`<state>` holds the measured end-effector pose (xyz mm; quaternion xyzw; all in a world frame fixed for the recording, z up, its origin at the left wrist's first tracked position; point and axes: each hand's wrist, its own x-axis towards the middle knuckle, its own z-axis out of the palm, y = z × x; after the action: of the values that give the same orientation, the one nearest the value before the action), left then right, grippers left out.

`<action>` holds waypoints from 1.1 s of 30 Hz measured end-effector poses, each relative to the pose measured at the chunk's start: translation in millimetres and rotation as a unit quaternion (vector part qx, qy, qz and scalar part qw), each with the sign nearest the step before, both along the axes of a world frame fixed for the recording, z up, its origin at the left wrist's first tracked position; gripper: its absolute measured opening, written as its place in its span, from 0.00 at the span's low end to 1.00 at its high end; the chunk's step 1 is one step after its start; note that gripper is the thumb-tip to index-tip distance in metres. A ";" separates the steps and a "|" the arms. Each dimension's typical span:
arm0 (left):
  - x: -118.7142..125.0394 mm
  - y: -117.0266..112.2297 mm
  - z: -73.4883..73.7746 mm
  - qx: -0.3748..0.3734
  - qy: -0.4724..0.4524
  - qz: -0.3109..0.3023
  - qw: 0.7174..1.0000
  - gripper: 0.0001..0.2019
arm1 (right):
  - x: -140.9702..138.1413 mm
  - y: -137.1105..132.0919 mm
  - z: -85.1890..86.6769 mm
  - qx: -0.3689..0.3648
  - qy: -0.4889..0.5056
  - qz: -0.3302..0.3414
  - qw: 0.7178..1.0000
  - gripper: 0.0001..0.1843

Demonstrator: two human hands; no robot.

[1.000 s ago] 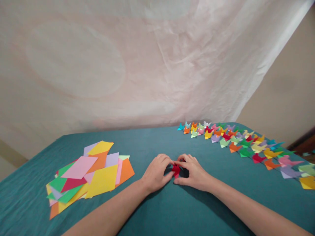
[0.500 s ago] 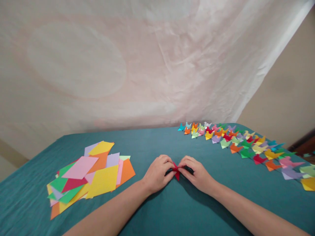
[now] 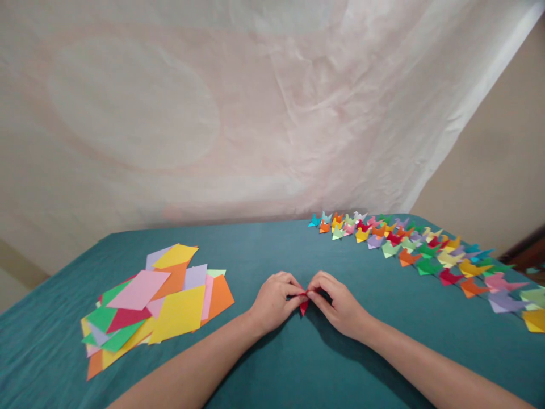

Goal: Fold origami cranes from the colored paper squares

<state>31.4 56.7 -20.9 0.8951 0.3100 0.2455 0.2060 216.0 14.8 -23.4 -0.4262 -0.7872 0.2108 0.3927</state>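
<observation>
I log left hand (image 3: 275, 301) and right hand (image 3: 338, 307) both pinching the red folded paper (image 3: 304, 305), fingertips nearly meeting. Loose coloured sheets (image 3: 170, 312) lie well to the left on the teal cloth (image 3: 272, 244), with folded figures (image 3: 426, 250) to the right.

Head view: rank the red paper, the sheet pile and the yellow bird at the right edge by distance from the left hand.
1. red paper: pinched by the left hand.
2. sheet pile: lying to its left.
3. yellow bird: far right, end of the row.

Soft, even indoor light; faint shadows lie under the forearms; the view bends at its edges; focus stays sharp.
</observation>
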 end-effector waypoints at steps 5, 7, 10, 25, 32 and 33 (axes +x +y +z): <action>0.5 -0.8 3.9 -0.021 -0.009 0.007 1.000 0.11 | 0.1 -0.4 1.0 -0.002 0.004 -0.011 1.000 0.05; 0.5 -1.0 4.8 -0.028 -0.016 0.013 0.999 0.11 | 0.1 -0.3 0.7 -0.004 0.006 -0.018 1.000 0.05; 0.0 -0.8 4.8 -0.037 -0.029 0.019 0.999 0.12 | 0.1 0.0 0.0 -0.006 0.009 -0.026 1.000 0.06; -0.3 -2.5 3.5 -0.003 -0.024 0.026 0.999 0.11 | -0.5 -0.8 0.4 0.001 0.030 -0.023 0.999 0.06; -0.5 -5.0 8.2 0.013 -0.015 0.028 0.999 0.10 | -1.1 0.0 0.3 -0.005 0.037 -0.023 0.999 0.06; -0.4 -5.1 8.8 0.015 -0.016 0.029 0.999 0.10 | -1.2 0.1 0.1 -0.007 0.038 -0.022 0.999 0.06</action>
<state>31.1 51.5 -12.1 0.8847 0.3292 0.2699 0.1901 214.8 14.9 -23.3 -0.4376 -0.7606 0.2243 0.4238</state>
